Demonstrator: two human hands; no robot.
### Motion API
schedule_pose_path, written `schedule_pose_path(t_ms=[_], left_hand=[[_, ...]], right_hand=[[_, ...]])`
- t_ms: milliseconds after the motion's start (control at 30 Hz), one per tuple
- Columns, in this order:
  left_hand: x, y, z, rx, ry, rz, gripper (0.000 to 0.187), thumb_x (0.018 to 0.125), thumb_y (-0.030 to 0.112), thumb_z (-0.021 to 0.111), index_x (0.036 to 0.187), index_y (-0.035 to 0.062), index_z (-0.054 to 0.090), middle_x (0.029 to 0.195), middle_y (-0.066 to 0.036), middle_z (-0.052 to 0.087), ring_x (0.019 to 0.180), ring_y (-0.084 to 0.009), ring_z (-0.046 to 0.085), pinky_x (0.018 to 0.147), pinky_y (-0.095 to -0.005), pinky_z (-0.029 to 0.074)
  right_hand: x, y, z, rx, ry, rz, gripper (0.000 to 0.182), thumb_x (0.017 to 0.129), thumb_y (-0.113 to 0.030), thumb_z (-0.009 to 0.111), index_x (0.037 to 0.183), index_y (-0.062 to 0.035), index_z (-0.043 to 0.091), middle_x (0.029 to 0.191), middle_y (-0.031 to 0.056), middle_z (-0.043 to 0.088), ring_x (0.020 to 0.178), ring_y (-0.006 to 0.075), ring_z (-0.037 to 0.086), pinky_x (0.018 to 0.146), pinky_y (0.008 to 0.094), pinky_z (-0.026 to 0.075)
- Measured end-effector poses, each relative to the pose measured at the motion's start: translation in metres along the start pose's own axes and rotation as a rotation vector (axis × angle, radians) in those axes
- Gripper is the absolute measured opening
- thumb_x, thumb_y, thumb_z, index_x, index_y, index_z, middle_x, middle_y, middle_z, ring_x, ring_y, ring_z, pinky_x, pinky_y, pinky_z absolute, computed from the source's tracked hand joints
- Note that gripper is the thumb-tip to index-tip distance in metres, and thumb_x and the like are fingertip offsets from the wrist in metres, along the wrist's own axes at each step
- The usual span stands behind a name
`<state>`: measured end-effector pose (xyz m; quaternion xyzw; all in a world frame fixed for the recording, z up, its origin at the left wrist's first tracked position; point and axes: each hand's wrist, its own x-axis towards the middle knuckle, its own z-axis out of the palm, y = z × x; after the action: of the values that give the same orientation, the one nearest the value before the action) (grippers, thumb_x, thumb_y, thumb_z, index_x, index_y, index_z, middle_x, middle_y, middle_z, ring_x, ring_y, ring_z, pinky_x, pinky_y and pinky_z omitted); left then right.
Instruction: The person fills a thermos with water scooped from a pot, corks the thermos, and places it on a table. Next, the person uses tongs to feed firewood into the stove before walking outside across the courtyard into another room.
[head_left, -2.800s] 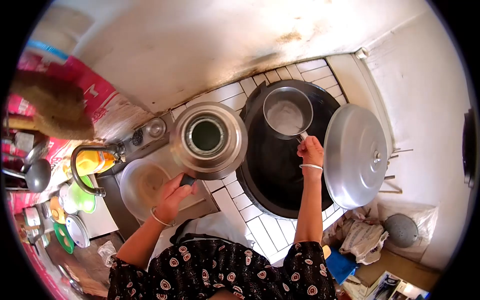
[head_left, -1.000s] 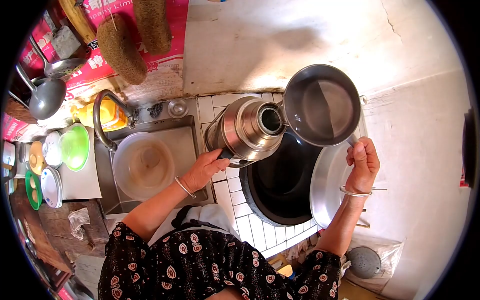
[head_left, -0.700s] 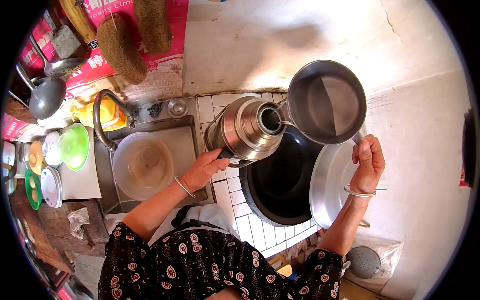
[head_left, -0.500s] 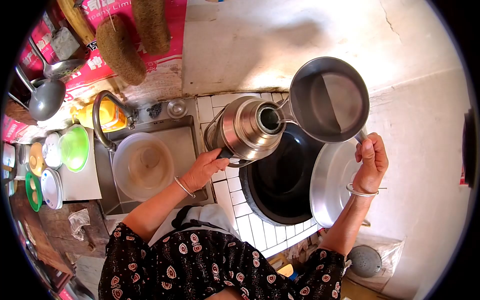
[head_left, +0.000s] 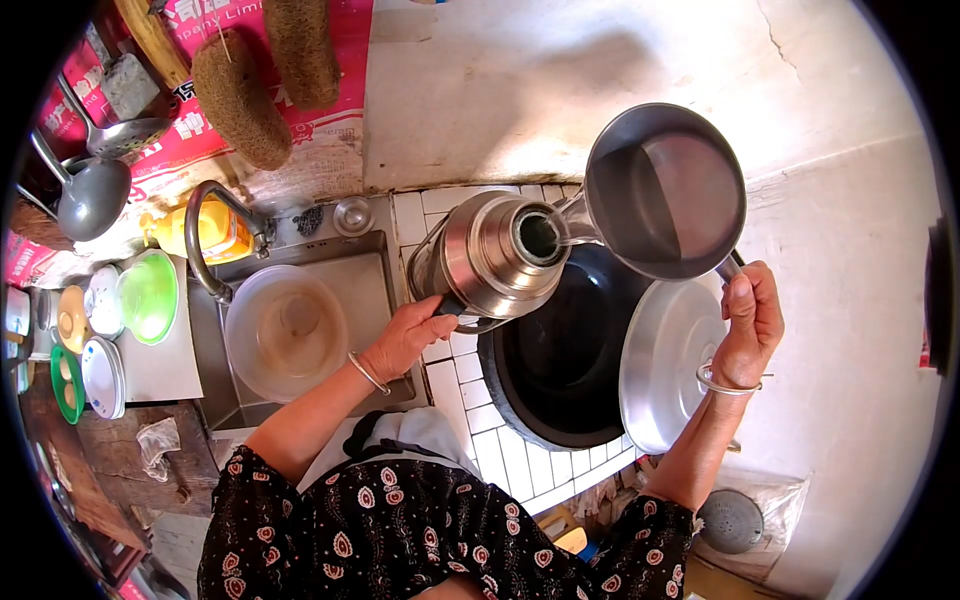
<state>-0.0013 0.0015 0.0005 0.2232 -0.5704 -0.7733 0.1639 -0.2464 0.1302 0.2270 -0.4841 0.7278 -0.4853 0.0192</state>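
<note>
My left hand [head_left: 408, 335] is closed around the dark handle of a steel thermos flask [head_left: 475, 262], whose open mouth faces up and to the right. In my right hand [head_left: 752, 315] is the handle of a metal ladle [head_left: 665, 190], a wide, deep scoop tilted toward the flask. Water streams from the scoop's left edge into the flask's mouth. Beneath both lies a large black wok [head_left: 560, 370] set in the tiled stove top. A silver lid [head_left: 665, 375] leans at the wok's right side, partly behind my right forearm.
On the left, a steel sink [head_left: 375, 275] holds a translucent plastic basin [head_left: 285, 335] under a curved faucet [head_left: 200, 245]. Bowls and plates [head_left: 103, 378] stand farther left. Ladles [head_left: 92, 200] and loofahs [head_left: 240, 100] hang on the wall. Plain wall rises behind and to the right.
The scoop has shifted slightly up and right with my right hand, and the water stream looks broader. The flask and my left hand stay almost still.
</note>
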Motion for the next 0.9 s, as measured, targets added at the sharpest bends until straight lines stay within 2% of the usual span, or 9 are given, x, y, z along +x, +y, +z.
schedule_pose_path(t_ms=[200,800,900], left_hand=[[0.0,0.003,0.001,-0.021,0.0,0.011,0.029,0.085,0.031,0.049,0.078,0.0021,0.047,0.069,-0.001,0.046,0.067,-0.0103,0.044,0.062,-0.025,0.039],[-0.001,0.003,0.001,-0.021,0.008,-0.01,0.027,0.084,0.029,0.048,0.081,0.0018,0.049,0.07,-0.001,0.047,0.067,-0.0104,0.045,0.061,-0.0249,0.039],[-0.001,0.004,0.001,-0.015,-0.002,-0.021,0.026,0.085,0.03,0.048,0.079,0.0052,0.048,0.07,0.0,0.048,0.067,-0.0095,0.044,0.063,-0.0237,0.04]], right_hand=[[0.0,-0.005,0.0,-0.058,0.003,-0.019,0.024,0.087,-0.02,0.053,0.071,-0.0045,0.046,0.066,-0.0039,0.035,0.063,0.0064,0.03,0.059,0.0188,0.025],[0.002,-0.019,0.006,-0.24,0.018,-0.248,0.022,0.084,-0.019,0.056,0.072,-0.0031,0.047,0.066,0.0015,0.038,0.061,0.0108,0.035,0.055,0.0223,0.029],[0.0,-0.02,0.007,-0.273,0.006,-0.29,0.022,0.084,-0.018,0.057,0.072,-0.0031,0.047,0.066,0.0031,0.039,0.061,0.0129,0.037,0.055,0.0235,0.031]])
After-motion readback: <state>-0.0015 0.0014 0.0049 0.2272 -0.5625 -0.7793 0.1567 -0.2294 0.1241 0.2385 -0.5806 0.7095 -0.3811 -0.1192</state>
